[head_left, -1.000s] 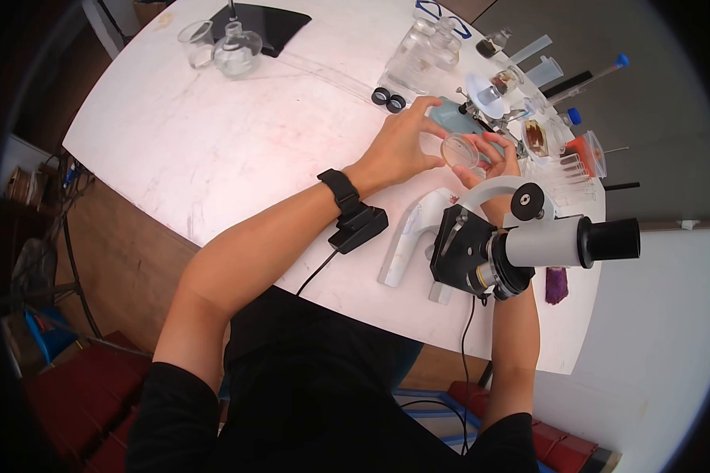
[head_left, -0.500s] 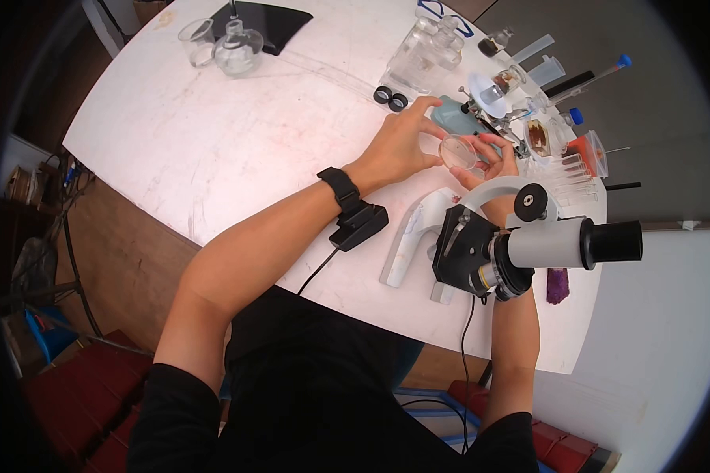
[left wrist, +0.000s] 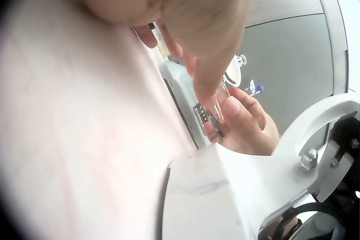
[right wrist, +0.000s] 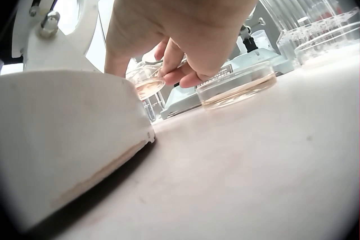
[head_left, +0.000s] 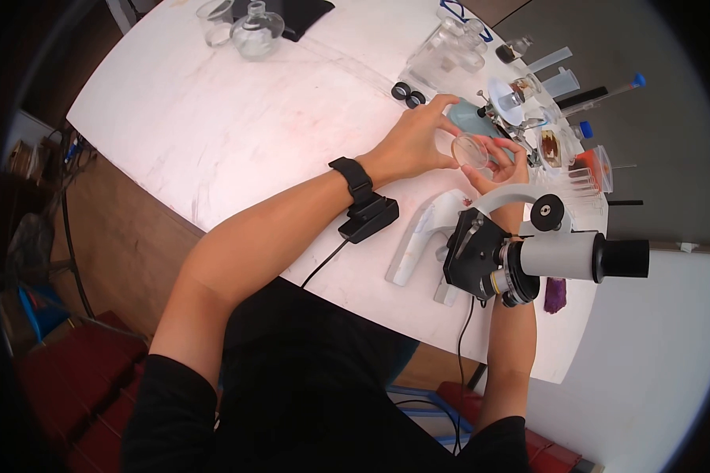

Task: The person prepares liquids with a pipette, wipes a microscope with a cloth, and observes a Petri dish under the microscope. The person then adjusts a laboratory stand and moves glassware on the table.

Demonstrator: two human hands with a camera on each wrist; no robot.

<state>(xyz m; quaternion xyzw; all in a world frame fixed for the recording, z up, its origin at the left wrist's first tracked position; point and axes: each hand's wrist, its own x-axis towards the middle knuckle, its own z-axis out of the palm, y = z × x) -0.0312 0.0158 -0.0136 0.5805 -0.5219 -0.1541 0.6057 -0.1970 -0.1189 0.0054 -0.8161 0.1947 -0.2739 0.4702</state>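
A clear petri dish [head_left: 470, 151] is held between both hands, tilted above the table behind the microscope. My left hand [head_left: 414, 142] has its thumb and fingers at the dish's left edge, its thumb bent down to the rim in the left wrist view. From the other side, my right hand [head_left: 503, 162] grips the dish with thumb and fingers. In the right wrist view, the held dish [right wrist: 147, 87] shows light brown contents. Another shallow petri dish [right wrist: 239, 89] lies on the table, just under the right hand's curled fingers.
The microscope [head_left: 556, 252] stands over the right forearm, its pale base [head_left: 418, 236] near the hands. Beyond the hands are a blue-green stand base [head_left: 472, 118], glass bottles [head_left: 446, 55] and test tubes [head_left: 582, 183]. A round flask [head_left: 256, 35] stands far left.
The head view has turned slightly, so the scene sits further right. Both hands keep nearly the same hold on the petri dish.
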